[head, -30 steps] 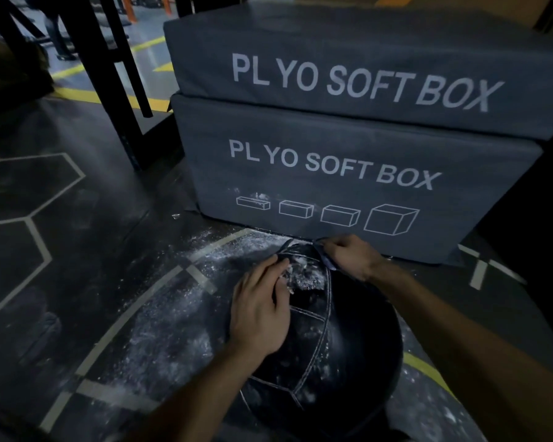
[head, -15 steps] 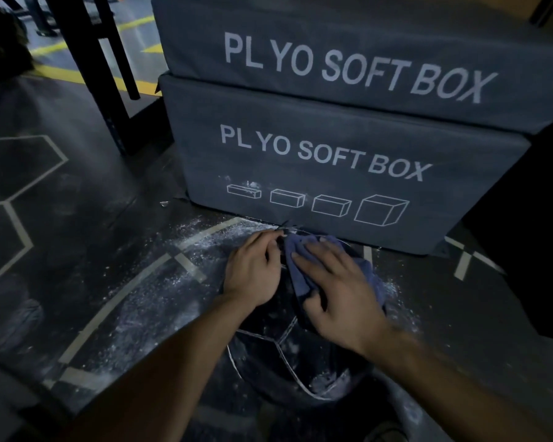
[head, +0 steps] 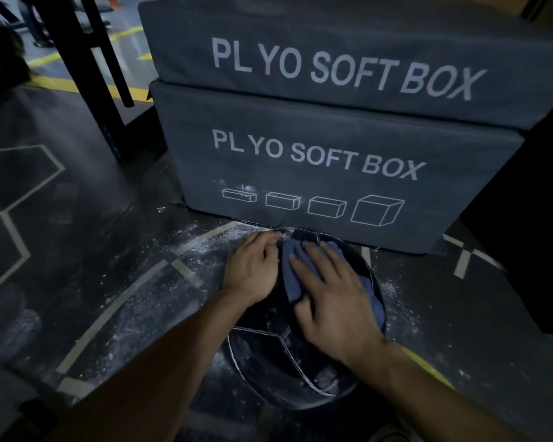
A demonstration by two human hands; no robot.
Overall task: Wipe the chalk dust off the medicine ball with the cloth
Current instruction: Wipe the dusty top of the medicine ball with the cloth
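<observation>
A black medicine ball (head: pixel 268 362) with pale seams sits on the dark floor in front of the soft boxes. White chalk marks its lower right side. A blue cloth (head: pixel 292 275) lies over the ball's top. My right hand (head: pixel 336 301) presses flat on the cloth, fingers spread and pointing up-left. On the ball's upper left side, my left hand (head: pixel 253 266) rests with fingers curved against the surface. Much of the cloth is hidden under my right hand.
Two stacked grey boxes (head: pixel 316 148) printed "PLYO SOFT BOX" stand right behind the ball. Chalk dust (head: pixel 160 298) is scattered over the floor to the left and right of the ball. Black rack legs (head: pixel 87 59) rise at the back left.
One second ago the ball's chalky top was bare and my right hand was at its far edge. The cloth now covers the top, and my right hand has slid it toward me.
</observation>
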